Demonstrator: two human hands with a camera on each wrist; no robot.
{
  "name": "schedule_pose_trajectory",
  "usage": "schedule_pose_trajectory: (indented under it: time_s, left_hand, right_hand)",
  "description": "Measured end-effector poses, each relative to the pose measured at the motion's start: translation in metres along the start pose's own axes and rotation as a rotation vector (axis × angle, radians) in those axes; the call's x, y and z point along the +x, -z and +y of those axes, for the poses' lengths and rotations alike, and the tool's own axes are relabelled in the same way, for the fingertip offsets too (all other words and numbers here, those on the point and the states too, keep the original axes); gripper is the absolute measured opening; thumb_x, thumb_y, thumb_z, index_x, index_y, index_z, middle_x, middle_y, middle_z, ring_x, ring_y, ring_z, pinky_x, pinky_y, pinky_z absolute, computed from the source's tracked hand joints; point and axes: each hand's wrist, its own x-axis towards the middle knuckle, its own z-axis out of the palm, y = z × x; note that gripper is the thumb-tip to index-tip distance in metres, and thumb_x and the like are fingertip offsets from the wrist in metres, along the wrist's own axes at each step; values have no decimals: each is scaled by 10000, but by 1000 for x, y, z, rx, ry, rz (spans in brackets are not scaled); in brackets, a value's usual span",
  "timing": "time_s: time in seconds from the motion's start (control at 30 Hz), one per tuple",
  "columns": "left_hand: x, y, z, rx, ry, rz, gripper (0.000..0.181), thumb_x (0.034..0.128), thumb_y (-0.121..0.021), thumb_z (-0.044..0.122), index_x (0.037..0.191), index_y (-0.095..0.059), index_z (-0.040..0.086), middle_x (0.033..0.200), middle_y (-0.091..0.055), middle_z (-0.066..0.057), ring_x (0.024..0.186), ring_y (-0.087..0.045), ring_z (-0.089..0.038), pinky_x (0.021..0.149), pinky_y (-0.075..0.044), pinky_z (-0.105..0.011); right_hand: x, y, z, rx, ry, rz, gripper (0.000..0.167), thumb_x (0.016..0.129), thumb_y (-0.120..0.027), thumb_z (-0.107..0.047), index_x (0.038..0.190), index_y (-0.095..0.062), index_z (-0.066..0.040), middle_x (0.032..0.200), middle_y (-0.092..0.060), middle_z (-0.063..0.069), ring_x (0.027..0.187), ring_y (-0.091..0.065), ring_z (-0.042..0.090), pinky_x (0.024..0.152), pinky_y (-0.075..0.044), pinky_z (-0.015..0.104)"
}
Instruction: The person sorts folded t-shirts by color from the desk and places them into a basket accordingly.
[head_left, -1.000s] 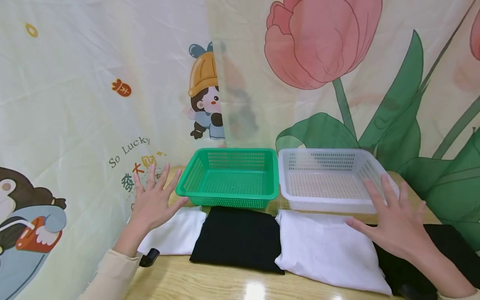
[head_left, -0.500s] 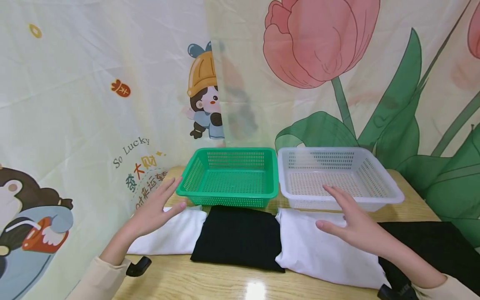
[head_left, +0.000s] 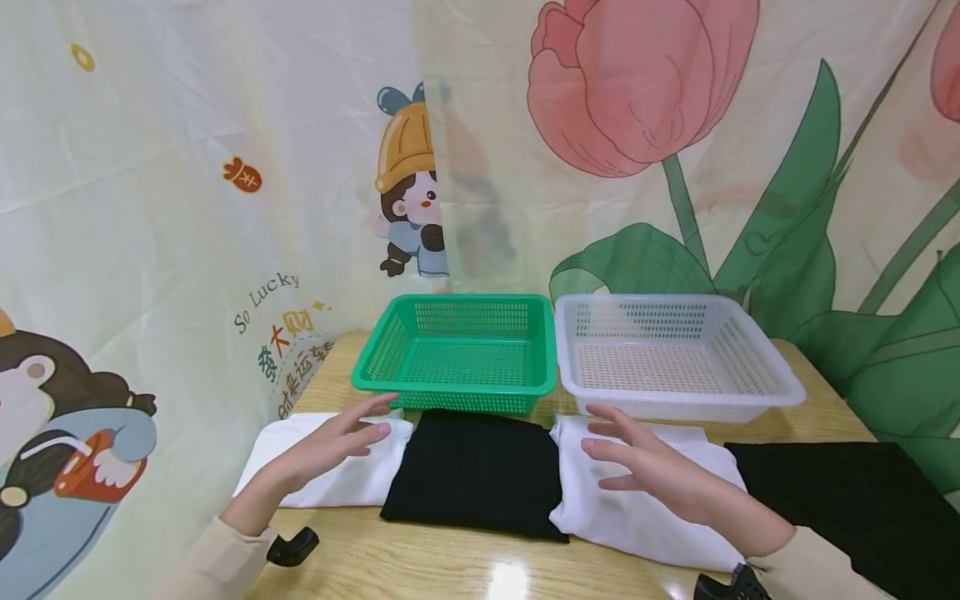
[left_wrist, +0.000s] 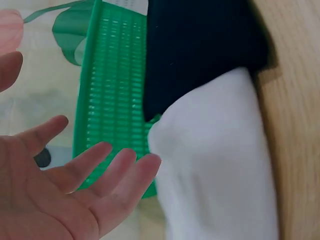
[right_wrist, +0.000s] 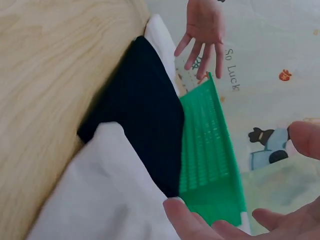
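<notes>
My left hand (head_left: 330, 450) hovers over the left white folded cloth (head_left: 352, 482), fingers loosely extended and holding nothing. Above the other white folded cloth (head_left: 645, 525), my right hand (head_left: 660, 475) is held with its fingers spread apart, also holding nothing. Between them lies a black folded cloth (head_left: 480, 475); a second black cloth (head_left: 840, 500) is at the right. In the left wrist view, the left palm and fingers (left_wrist: 90, 195) show beside the green basket (left_wrist: 115, 80). The right wrist view shows the right fingers at the lower right.
Behind the cloths, the green basket (head_left: 450, 400) and a white basket (head_left: 675, 407) stand side by side on the wooden table (head_left: 420, 567). A printed curtain (head_left: 300, 125) hangs behind and along the left. A black device is strapped at each wrist.
Both hands have lowered and turned from raised, widely spread palms. The right hand has moved left, away from the right black cloth, and the left hand has shifted slightly right.
</notes>
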Motion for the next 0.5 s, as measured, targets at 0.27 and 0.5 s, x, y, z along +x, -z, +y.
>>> schedule_pose_trajectory:
  time_s: [0.27, 0.5]
  left_hand:
    - [17, -15, -15, -229, 90, -90, 703, 1111, -532, 436, 1690, -250, 154, 1684, -275, -249, 1441, -455, -440, 1062, -542, -512]
    - [26, -22, -14, -250, 124, -106, 712, 1107, -525, 482, 1684, -265, 158, 1635, -363, -243, 1366, -510, -385, 1044, -555, -494]
  right_hand:
    - [22, -20, 19, 282, -82, -70, 810, 1092, -573, -330, 1678, -94, -42, 1684, -168, 340, 1486, -364, 547, 1061, -537, 564]
    - [32, -30, 26, 339, -131, -96, 832, 1089, -575, -314, 1678, -63, -25, 1697, -122, 362, 1517, -298, 567, 1106, -502, 560]
